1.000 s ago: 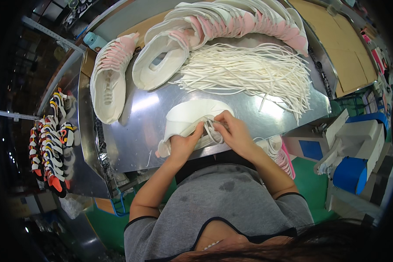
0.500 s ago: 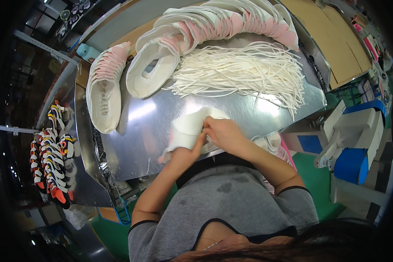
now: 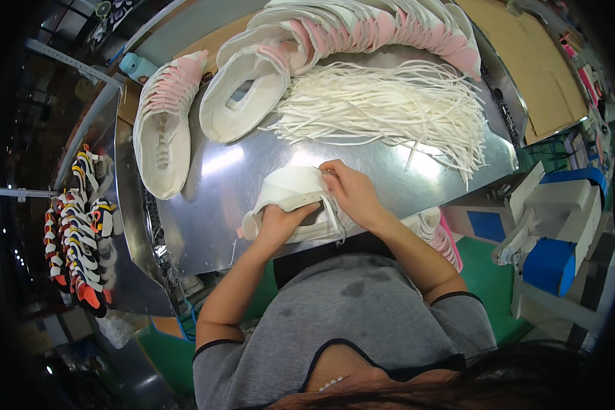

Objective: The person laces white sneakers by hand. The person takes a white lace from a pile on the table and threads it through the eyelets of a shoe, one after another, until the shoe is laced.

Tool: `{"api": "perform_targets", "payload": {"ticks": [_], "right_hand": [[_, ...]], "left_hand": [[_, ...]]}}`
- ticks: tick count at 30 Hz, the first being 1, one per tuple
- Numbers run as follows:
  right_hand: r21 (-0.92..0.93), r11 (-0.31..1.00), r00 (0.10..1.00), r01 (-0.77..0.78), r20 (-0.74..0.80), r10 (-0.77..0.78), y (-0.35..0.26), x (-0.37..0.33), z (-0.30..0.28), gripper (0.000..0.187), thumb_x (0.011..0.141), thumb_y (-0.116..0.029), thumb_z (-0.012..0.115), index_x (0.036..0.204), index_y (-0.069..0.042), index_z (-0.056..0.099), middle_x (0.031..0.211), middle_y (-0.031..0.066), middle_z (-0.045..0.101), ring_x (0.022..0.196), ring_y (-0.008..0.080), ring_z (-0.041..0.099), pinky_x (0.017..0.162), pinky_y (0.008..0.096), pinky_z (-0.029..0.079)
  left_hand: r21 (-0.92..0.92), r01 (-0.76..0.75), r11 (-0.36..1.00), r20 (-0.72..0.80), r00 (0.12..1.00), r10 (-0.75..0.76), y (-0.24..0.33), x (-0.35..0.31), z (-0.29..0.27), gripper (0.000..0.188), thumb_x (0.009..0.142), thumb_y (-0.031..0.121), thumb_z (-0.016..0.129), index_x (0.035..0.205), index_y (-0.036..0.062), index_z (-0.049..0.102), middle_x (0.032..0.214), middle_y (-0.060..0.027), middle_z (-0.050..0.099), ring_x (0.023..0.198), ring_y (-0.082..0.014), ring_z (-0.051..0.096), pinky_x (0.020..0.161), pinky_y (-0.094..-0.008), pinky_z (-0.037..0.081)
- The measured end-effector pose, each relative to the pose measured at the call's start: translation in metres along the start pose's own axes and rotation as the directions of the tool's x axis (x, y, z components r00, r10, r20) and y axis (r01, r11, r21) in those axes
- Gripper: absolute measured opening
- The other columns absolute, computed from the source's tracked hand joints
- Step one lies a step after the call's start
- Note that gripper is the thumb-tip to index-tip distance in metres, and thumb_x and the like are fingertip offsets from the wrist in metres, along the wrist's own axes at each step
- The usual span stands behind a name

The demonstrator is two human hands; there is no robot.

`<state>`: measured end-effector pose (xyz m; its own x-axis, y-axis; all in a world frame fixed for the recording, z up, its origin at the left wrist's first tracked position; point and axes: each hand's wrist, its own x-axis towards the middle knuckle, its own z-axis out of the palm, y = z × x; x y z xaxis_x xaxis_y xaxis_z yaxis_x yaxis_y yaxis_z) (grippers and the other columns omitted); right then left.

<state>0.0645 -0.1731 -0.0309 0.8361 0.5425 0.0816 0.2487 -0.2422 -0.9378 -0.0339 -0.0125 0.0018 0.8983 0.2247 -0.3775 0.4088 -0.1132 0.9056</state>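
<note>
A white shoe upper (image 3: 290, 183) with a row of eyelets lies tilted at the table's near edge, in front of my body. My left hand (image 3: 273, 227) reaches into its opening and grips it, the thumb along the eyelet edge. At the upper's right side, my right hand (image 3: 354, 196) is closed in a pinch. A thin white tip, which looks like a lace end, sticks out between its fingertips. A white shoelace (image 3: 335, 217) hangs from the eyelet side below that hand. The upper's underside is hidden.
A heap of loose white laces (image 3: 383, 109) lies on the metal table (image 3: 232, 205) beyond my hands. Nested white-and-pink uppers (image 3: 362, 31) curve behind it; another stack (image 3: 164, 154) stands left. A blue-padded machine (image 3: 557, 219) is at right, colourful shoe parts (image 3: 78, 232) far left.
The upper has turned, so its eyelet edge and opening now face me. My left hand has shifted inside it, and my right hand has moved up and away from the left.
</note>
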Motion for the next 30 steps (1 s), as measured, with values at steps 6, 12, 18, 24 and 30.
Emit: {"api": "perform_targets", "payload": {"ticks": [6,12,18,24,30], "right_hand": [[-0.147,0.988,0.998,-0.053,0.025,0.057,-0.006,0.002,0.004,0.021,0.098,-0.019,0.056,0.113,-0.005,0.061,0.093,0.0201,0.069,0.086,0.0387,0.067,0.074,0.0455,0.052],[-0.296,0.955,0.999,-0.021,-0.029,0.013,0.007,0.006,0.013,0.022,0.099,-0.021,0.055,0.11,-0.002,0.058,0.099,0.0185,0.069,0.087,0.0379,0.067,0.075,0.046,0.054],[-0.321,0.947,0.995,0.015,-0.085,-0.045,0.008,0.015,0.023,0.022,0.098,-0.021,0.057,0.11,-0.003,0.058,0.098,0.0172,0.07,0.087,0.0366,0.068,0.075,0.0453,0.054],[0.132,0.991,0.99,-0.018,-0.138,0.036,0.006,0.014,0.012,0.023,0.098,-0.014,0.06,0.118,-0.003,0.059,0.092,0.0155,0.071,0.083,0.0248,0.072,0.074,0.0328,0.054],[0.196,0.981,0.999,-0.012,-0.035,0.019,-0.019,-0.052,-0.006,0.025,0.097,-0.016,0.062,0.118,-0.005,0.056,0.086,0.0166,0.07,0.074,0.0315,0.07,0.067,0.0384,0.053]], "left_hand": [[-0.021,0.057,0.998,0.003,0.998,-0.056,0.019,0.003,-0.001,0.041,0.082,0.018,0.081,0.116,-0.0003,0.067,0.109,-0.0079,0.07,0.103,-0.018,0.064,0.088,-0.0293,0.051],[-0.638,0.152,0.755,0.202,0.979,-0.026,0.053,-0.062,-0.052,0.026,0.081,0.009,0.075,0.104,0.0041,0.064,0.094,-0.0007,0.06,0.078,-0.0099,0.051,0.068,-0.0242,0.042],[-0.836,-0.383,0.393,-0.295,0.918,0.266,0.07,-0.099,-0.09,0.02,0.084,-0.006,0.067,0.097,0.0063,0.06,0.083,0.0004,0.054,0.075,-0.0098,0.048,0.065,-0.0234,0.037],[0.801,-0.459,0.385,0.079,0.718,0.691,0.015,-0.056,0.002,0.015,0.077,0.003,0.076,0.087,0.005,0.065,0.1,-0.0104,0.061,0.101,-0.0308,0.056,0.085,-0.04,0.046],[0.615,-0.48,0.625,-0.067,0.758,0.649,-0.015,-0.04,0.008,0.019,0.078,0.0,0.077,0.09,0.0023,0.063,0.103,-0.0134,0.062,0.095,-0.0321,0.061,0.082,-0.0385,0.049]]}}
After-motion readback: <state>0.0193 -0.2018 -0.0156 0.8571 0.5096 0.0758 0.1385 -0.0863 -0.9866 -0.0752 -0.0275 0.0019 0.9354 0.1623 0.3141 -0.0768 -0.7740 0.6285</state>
